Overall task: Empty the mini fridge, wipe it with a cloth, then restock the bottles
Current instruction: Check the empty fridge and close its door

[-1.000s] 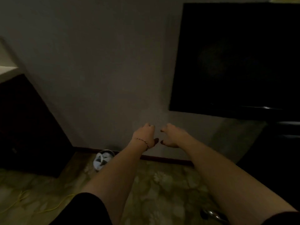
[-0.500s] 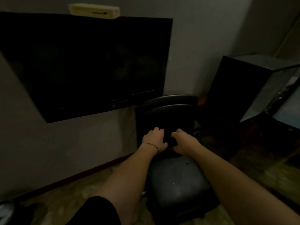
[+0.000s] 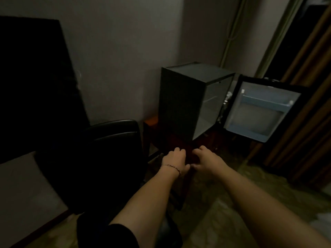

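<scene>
Panning right vs 0.5 s ago: black mini fridge [image 3: 180, 102] now centred, door [image 3: 263, 111] swung wide right. Left hand [image 3: 174, 159], right hand [image 3: 208, 161] loosely curled, holding nothing, beside black office chair [image 3: 111, 151].

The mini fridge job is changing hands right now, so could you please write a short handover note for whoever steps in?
Left hand: held out in front, fingers loosely curled, holding nothing.
Right hand: the same, beside the left, holding nothing.
Mini fridge: stands in the corner on a low dark stand, beyond both hands. Its door is swung wide open to the right; the door shelves look bare.
Office chair: left of the fridge, close to the left arm.
Done: door open; what shows of the interior looks empty.
Left: no cloth or bottles in view, so wiping and restocking cannot be confirmed.
</scene>
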Tool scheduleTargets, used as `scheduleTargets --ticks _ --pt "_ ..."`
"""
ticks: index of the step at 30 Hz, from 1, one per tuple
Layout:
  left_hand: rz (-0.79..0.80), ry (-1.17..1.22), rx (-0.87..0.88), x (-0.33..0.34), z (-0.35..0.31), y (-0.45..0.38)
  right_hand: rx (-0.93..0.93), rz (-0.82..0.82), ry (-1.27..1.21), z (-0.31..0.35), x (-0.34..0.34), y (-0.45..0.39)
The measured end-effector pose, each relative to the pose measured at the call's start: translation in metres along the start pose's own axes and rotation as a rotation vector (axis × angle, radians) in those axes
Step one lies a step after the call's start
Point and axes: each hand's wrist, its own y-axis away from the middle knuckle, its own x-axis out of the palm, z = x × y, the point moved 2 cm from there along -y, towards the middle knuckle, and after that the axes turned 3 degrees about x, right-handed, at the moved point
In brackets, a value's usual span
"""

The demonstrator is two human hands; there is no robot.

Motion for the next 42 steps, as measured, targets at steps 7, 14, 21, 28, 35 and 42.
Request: scheduleTargets --ticks 7,14,21,28,35,42 --pt "0.072 0.002 0.079 0.049 -0.124 -0.138 0.109 0.019 0.029 -0.171 -0.027 -0.088" --pt "0.111 0.015 0.088 0.089 -0.251 -0.281 0.154 0.067 0.074 -0.351 -0.063 -0.171" --pt "0.162 -0.009 0.21 0.142 -0.387 -0.405 0.247 0.084 0.06 -0.512 -0.102 -0.232" --pt "0.236 0.054 0.321 0.198 -0.513 -0.519 0.337 0.083 0.045 -0.661 -0.131 -0.289" --pt "0.326 0.122 0.265 0.261 -0.618 -0.619 0.335 0.135 -0.021 -0.799 -0.147 -0.363" --pt "0.286 0.145 0.066 0.292 -0.694 -0.728 0.159 0.142 0.071 -0.917 -0.177 -0.454"
